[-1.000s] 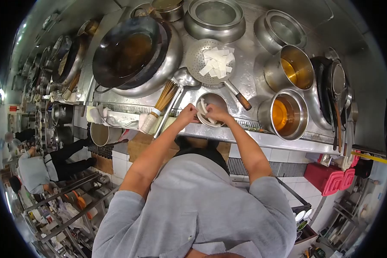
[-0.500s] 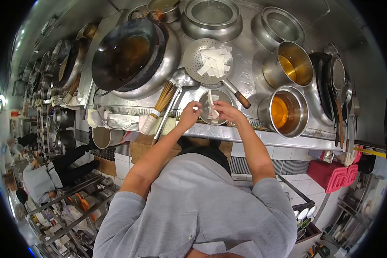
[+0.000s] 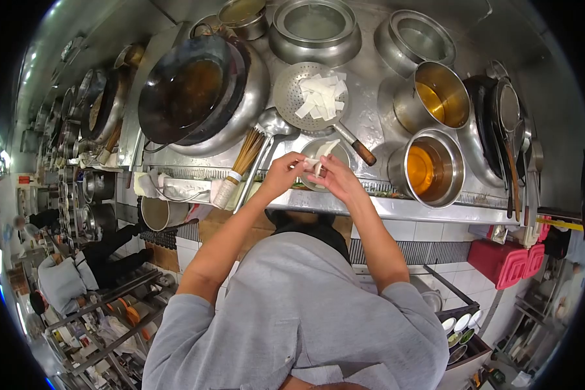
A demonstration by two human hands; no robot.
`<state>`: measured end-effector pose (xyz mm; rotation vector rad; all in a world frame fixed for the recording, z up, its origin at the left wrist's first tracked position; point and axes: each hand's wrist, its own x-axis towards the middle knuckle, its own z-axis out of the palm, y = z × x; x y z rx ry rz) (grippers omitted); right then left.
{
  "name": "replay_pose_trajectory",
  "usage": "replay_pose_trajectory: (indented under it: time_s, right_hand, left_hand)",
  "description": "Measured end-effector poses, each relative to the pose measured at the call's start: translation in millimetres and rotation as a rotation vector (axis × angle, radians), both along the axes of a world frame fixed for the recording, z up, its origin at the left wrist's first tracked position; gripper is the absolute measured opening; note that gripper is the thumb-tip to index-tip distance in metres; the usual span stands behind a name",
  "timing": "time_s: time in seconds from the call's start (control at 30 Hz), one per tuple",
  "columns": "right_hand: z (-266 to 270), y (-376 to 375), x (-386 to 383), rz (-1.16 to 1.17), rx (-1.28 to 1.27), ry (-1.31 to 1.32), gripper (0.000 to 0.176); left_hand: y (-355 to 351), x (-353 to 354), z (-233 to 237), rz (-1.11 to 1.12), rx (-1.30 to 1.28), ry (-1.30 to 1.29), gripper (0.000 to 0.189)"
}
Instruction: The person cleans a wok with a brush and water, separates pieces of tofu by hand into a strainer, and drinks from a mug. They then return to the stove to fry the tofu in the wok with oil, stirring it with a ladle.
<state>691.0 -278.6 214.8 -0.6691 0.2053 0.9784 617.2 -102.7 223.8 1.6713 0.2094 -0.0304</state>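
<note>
Over a small round metal bowl (image 3: 313,144), my left hand (image 3: 284,174) and my right hand (image 3: 337,178) meet, their fingertips nearly touching. Between them is a pale, flat white strip (image 3: 329,147), pinched by my right fingers and sticking up past them. My left fingers are closed at its other end, around a small white piece. My hands cover much of the bowl and what lies in it. Just beyond sits a perforated strainer (image 3: 292,97) with a wood-tipped handle, bearing a pile of similar white strips (image 3: 321,95).
A large dark wok (image 3: 187,91) with brownish liquid stands at left. A ladle (image 3: 272,123) and bamboo brush (image 3: 246,154) lie near my left arm. Two metal pots (image 3: 460,170) hold amber liquid at right. Another person (image 3: 58,281) is at far left.
My left hand has come right and my hands have closed together. The white strip, hanging from my right hand before, now tilts up to the right between both hands.
</note>
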Motion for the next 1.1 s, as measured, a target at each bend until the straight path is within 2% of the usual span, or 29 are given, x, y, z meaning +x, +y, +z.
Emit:
replay_pose_trajectory:
  time_s: [0.07, 0.13, 0.2, 0.27, 0.33, 0.4, 0.5, 0.53, 0.57, 0.6, 0.67, 0.7, 0.73, 0.77, 0.8, 0.83, 0.87, 0.93, 0.97, 1.0, 1.1]
  right_hand:
    - [-10.6, -14.3, 3.1, 0.157, 0.018, -0.039, 0.032]
    - [-18.5, -31.6, 0.8, 0.211, -0.035, -0.041, 0.035]
    - [-20.0, -44.2, 5.5, 0.263, -0.093, -0.045, 0.037]
    - [-20.4, -52.6, 8.8, 0.290, -0.191, -0.055, 0.040]
    - [-14.6, -43.2, 29.1, 0.284, -0.182, -0.091, 0.038]
    - [8.3, -17.4, 56.8, 0.177, -0.185, -0.230, 0.036]
    - [22.3, 20.0, 99.4, 0.140, -0.064, -0.226, 0.034]
    - [19.5, 27.3, 106.4, 0.094, -0.309, -0.359, 0.029]
    - [14.6, 29.9, 108.2, 0.049, -0.556, -0.489, 0.027]
    - [1.2, 25.9, 103.4, 0.051, -0.558, -0.486, 0.027]
    - [-34.9, 14.4, 86.2, 0.558, -0.976, -1.413, 0.030]
    - [-51.3, 10.1, 74.4, 0.567, -0.971, -1.401, 0.030]
    - [-65.4, 5.1, 63.2, 0.815, -0.930, -1.557, 0.034]
    - [-71.8, 2.3, 57.0, 1.063, -0.872, -1.711, 0.039]
    - [-73.2, 0.7, 51.4, 1.063, -0.872, -1.708, 0.039]
    - [-76.5, -1.5, 42.9, 0.973, -0.848, -1.780, 0.040]
    - [-78.8, -3.8, 33.6, 0.891, -0.820, -1.842, 0.041]
    - [-78.2, 0.3, 26.5, 0.949, -0.845, -1.825, 0.041]
    - [-74.4, 1.1, 23.5, 1.033, -0.862, -1.799, 0.041]
    - [-70.7, 3.2, 22.5, 1.111, -0.878, -1.775, 0.040]
    - [-63.9, 6.0, 23.8, 1.193, -0.888, -1.758, 0.037]
  left_hand:
    - [6.1, 5.3, -1.7, 0.020, 0.043, 0.018, 0.017]
    - [7.8, 13.8, 9.7, 0.246, -0.262, 0.131, 0.016]
    - [16.5, 20.7, 13.4, 0.307, -0.240, 0.120, 0.013]
    - [29.6, 33.6, 17.2, 0.281, -0.100, 0.116, 0.015]
    - [35.1, 56.6, 37.4, 0.264, 0.010, 0.084, 0.017]
    - [40.0, 90.4, 61.4, 0.229, 0.206, 0.051, 0.025]
    - [45.1, 131.3, 81.9, 0.193, 0.470, 0.000, 0.033]
    - [44.8, 137.4, 83.0, 0.191, 0.608, -0.042, 0.036]
    - [43.5, 133.6, 78.8, 0.187, 0.604, -0.038, 0.036]
    - [43.5, 125.0, 69.8, 0.200, 0.642, -0.043, 0.036]
    - [42.1, 94.7, 44.3, 0.169, 0.628, -0.028, 0.035]
    - [37.9, 68.0, 17.1, 0.111, 0.573, -0.002, 0.035]
    - [37.0, 43.9, -41.1, 0.151, 0.545, -0.103, 0.037]
    - [26.3, 16.8, -56.4, 0.145, 0.647, 0.117, 0.040]
    - [13.6, 2.2, -64.5, 0.176, 0.463, 0.459, 0.044]
    - [6.6, -16.0, -110.9, 0.273, 0.308, 0.462, 0.040]
    - [-0.4, -19.1, -109.9, 0.270, 0.300, 0.476, 0.040]
    - [-14.9, -20.6, -100.1, 0.324, -0.029, 0.571, 0.031]
    - [-12.0, -15.0, -114.4, 0.289, -0.049, 0.509, 0.022]
    - [-8.8, -8.1, -118.7, 0.288, -0.056, 0.513, 0.022]
    - [-3.7, 4.9, -109.0, 0.169, 0.171, 0.441, 0.013]
